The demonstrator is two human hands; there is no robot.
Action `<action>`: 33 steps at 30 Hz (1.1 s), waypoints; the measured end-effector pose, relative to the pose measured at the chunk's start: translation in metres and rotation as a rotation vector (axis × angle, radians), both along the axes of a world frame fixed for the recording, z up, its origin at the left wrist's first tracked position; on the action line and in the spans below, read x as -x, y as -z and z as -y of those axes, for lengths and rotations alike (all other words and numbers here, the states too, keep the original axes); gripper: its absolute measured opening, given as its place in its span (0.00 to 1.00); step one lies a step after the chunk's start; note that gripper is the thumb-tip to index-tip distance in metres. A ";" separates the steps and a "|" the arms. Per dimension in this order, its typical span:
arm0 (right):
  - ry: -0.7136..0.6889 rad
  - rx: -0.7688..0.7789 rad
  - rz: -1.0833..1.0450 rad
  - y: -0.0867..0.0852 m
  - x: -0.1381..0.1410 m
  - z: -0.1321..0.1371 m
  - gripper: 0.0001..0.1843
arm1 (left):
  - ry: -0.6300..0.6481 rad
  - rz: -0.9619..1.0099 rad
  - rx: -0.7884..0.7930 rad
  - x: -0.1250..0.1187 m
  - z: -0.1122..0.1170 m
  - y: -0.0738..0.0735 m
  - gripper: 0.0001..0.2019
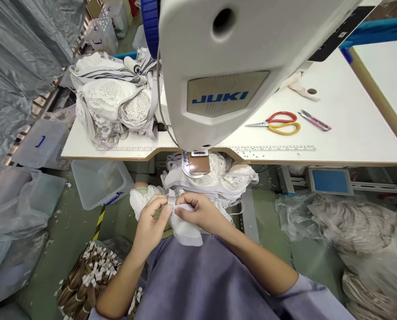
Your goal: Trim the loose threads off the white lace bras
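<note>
White sewing table point(351, 133) fills the upper view, with the sewing machine point(225, 66) head over its front edge. Your hands work below that edge, over your lap.

- Left hand point(152, 218): thumb and fingers clenched on the top edge of the white fabric piece point(187, 233).
- Right hand point(200, 211): pinching the same edge, fingertips touching those of the left.
- Narrow strap point(171, 198): rises from the pinch point, between the two hands.
- Fabric piece: hangs down from the grip onto your lap.
- Just above the grip: lace garment point(218, 178), bunched under the machine head.
- Up and right of the grip, on the table: scissors point(278, 123) with red and yellow handles, snips point(315, 120) just beside them.
- Up and left: lace pile point(115, 102) on the table's corner.
- Left of the grip, on the floor: clear plastic bin point(100, 182).
- Down and left: bundled tags point(88, 271).
</note>
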State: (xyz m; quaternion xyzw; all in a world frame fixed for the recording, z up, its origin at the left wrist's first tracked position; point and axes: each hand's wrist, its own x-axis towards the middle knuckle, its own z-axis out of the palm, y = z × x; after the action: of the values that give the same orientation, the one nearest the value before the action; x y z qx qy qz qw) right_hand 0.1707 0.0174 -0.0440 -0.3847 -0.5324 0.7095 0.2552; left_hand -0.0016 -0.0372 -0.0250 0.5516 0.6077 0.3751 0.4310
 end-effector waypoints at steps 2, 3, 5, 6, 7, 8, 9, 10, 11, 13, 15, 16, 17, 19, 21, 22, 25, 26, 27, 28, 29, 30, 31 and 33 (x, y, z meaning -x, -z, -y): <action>0.000 0.036 -0.009 0.002 0.001 0.000 0.10 | -0.035 -0.008 0.004 -0.005 0.002 0.000 0.13; 0.004 0.042 -0.017 0.003 0.001 0.000 0.10 | -0.056 -0.007 0.008 -0.007 0.002 0.000 0.15; 0.014 0.064 -0.047 0.004 0.002 0.001 0.10 | -0.082 0.022 0.030 -0.009 0.003 0.000 0.18; 0.015 0.080 -0.064 0.005 0.002 0.001 0.10 | -0.080 0.043 0.046 -0.010 0.002 0.000 0.19; 0.013 0.098 -0.079 0.005 0.002 0.001 0.11 | -0.074 0.059 0.061 -0.010 0.002 0.000 0.20; 0.009 0.118 -0.088 0.006 0.002 0.001 0.12 | -0.066 0.068 0.071 -0.010 0.002 -0.001 0.20; 0.004 0.136 -0.093 0.006 0.002 0.001 0.12 | -0.060 0.072 0.077 -0.010 0.002 -0.001 0.20; 0.001 0.151 -0.095 0.007 0.001 0.001 0.12 | -0.057 0.071 0.080 -0.010 0.002 -0.001 0.21; 0.000 0.163 -0.098 0.008 0.001 0.002 0.12 | -0.056 0.068 0.081 -0.010 0.001 -0.001 0.21; 0.001 0.185 -0.112 0.009 0.000 0.002 0.13 | -0.056 0.066 0.082 -0.010 0.001 -0.001 0.21; 0.003 0.202 -0.132 0.010 -0.001 0.003 0.14 | -0.055 0.069 0.083 -0.010 0.002 -0.001 0.21; 0.007 0.205 -0.140 0.010 -0.001 0.003 0.14 | -0.055 0.072 0.084 -0.010 0.002 -0.001 0.21; 0.010 0.208 -0.148 0.011 -0.001 0.003 0.15 | -0.056 0.074 0.085 -0.010 0.002 -0.002 0.21; 0.015 0.223 -0.160 0.010 0.000 0.004 0.16 | -0.066 0.073 0.088 -0.010 0.002 -0.002 0.21; 0.016 0.246 -0.173 0.009 0.000 0.004 0.18 | -0.077 0.068 0.089 -0.010 0.001 -0.002 0.21; 0.017 0.257 -0.182 0.009 0.001 0.004 0.19 | -0.081 0.065 0.088 -0.010 0.001 -0.002 0.22; 0.031 0.269 -0.206 0.008 0.002 0.004 0.20 | -0.075 0.047 0.065 -0.010 0.001 -0.003 0.21; 0.041 0.267 -0.209 0.008 0.002 0.004 0.20 | -0.071 0.034 0.051 -0.010 0.000 -0.003 0.21; 0.051 0.264 -0.208 0.007 0.003 0.005 0.19 | -0.066 0.017 0.037 -0.010 0.000 -0.003 0.21; 0.063 0.259 -0.202 0.007 0.003 0.005 0.18 | -0.064 -0.004 0.022 -0.011 0.000 -0.003 0.21; 0.077 0.251 -0.194 0.007 0.004 0.006 0.16 | -0.062 -0.026 0.007 -0.011 0.000 -0.003 0.21; 0.092 0.238 -0.185 0.007 0.005 0.006 0.15 | -0.060 -0.046 -0.009 -0.012 -0.001 -0.003 0.21; 0.110 0.225 -0.177 0.007 0.006 0.007 0.14 | -0.060 -0.063 -0.024 -0.013 -0.001 -0.003 0.21; 0.141 0.210 -0.169 0.007 0.008 0.008 0.12 | -0.066 -0.082 -0.043 -0.015 -0.001 -0.003 0.21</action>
State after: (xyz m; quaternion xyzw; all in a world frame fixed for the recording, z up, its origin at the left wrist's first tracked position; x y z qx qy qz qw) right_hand 0.1622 0.0094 -0.0512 -0.3846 -0.4035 0.7715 0.3068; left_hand 0.0129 -0.0358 -0.0220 0.5553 0.6345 0.3794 0.3809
